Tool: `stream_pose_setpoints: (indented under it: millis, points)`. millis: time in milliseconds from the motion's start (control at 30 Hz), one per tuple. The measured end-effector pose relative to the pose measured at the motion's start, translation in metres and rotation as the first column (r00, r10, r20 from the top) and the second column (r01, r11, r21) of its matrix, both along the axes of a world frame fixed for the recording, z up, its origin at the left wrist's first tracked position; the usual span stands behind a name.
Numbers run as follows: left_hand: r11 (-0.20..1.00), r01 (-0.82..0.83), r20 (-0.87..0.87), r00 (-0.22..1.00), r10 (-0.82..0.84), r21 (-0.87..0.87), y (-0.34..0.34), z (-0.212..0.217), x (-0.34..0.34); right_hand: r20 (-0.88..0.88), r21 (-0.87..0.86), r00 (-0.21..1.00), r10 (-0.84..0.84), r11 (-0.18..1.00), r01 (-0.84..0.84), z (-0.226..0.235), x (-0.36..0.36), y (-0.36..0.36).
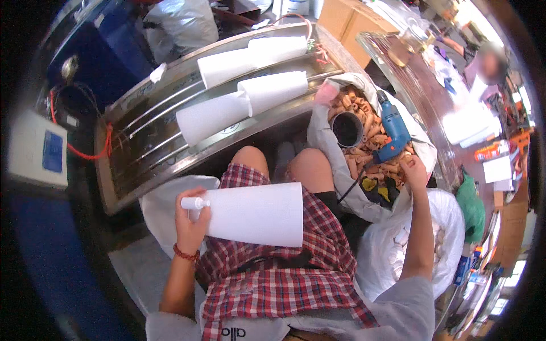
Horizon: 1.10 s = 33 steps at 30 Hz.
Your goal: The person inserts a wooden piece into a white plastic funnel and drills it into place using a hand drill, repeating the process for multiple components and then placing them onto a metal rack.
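Observation:
Over my lap, my left hand [192, 224] is closed round the narrow end of a large white tapered tube [259, 215]. A small white stepped fitting [195, 203] shows at that end by my thumb. The tube lies on its side, wide end to the right. At the right, my right hand [415, 172] is at the edge of an open sack [335, 165], its fingers bent together; what they hold is hidden. Brown, short tubular pieces [364, 108] fill the sack. Beside my fingers, a blue power drill [393, 128] lies on them.
Ahead, a long framed trough [162, 165] has metal rods carrying several white tapered tubes [213, 117]. A dark round container [347, 129] sits in the sack. A clear plastic bag [375, 250] of white pieces stands right. Another person [483, 74] is by the cluttered table [421, 105].

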<state>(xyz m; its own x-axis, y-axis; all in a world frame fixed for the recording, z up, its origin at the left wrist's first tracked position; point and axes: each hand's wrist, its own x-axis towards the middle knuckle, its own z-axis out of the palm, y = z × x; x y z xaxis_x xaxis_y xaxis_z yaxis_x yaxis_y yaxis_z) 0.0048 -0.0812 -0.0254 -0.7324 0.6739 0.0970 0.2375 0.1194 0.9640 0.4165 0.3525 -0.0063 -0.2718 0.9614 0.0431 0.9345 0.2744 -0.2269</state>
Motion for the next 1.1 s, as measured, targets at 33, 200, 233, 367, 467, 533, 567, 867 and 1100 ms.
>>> stream_pose_setpoints:
  millis: [33,200,233,367,467,533,567,867,1100]
  points:
    - [1.0,0.006,0.039,0.999,-0.007,0.027,-0.004,-0.002,-0.002,-0.244,-0.023,0.966,0.084,0.995,-0.093,0.013,-0.016,-0.004]
    - [0.996,-0.056,-0.159,0.986,0.044,-0.072,-0.002,0.015,0.001,-0.678,-0.099,0.644,0.354,0.825,-0.557,0.074,-0.144,-0.088]
    - [0.995,-0.045,-0.195,0.98,0.026,-0.091,0.001,0.018,0.002,-0.701,-0.221,0.65,0.293,0.778,-0.588,0.079,-0.165,-0.112]
    - [0.991,-0.024,-0.307,0.952,-0.018,-0.132,0.007,0.019,0.006,-0.181,0.046,0.364,0.914,0.378,-0.925,0.093,-0.246,-0.197]
    - [0.99,-0.016,-0.387,0.921,-0.041,-0.142,0.009,0.021,0.007,-0.079,-0.077,0.231,0.97,0.226,-0.971,0.079,-0.275,-0.225]
    - [0.99,-0.01,-0.382,0.923,-0.044,-0.138,0.006,0.023,0.009,-0.018,-0.114,0.183,0.983,0.18,-0.977,0.083,-0.29,-0.238]
    - [0.991,-0.005,-0.378,0.925,-0.046,-0.132,0.004,0.023,0.01,-0.029,-0.044,0.145,0.989,0.144,-0.989,0.081,-0.293,-0.241]
    - [0.998,0.017,-0.3,0.953,-0.034,-0.059,0.003,0.016,0.012,0.141,0.193,-0.002,0.99,-0.029,-0.981,0.061,-0.298,-0.243]
    - [0.999,0.034,-0.227,0.973,-0.041,-0.037,0.005,0.01,0.011,0.235,0.184,0.024,0.972,-0.021,-0.983,0.065,-0.298,-0.246]
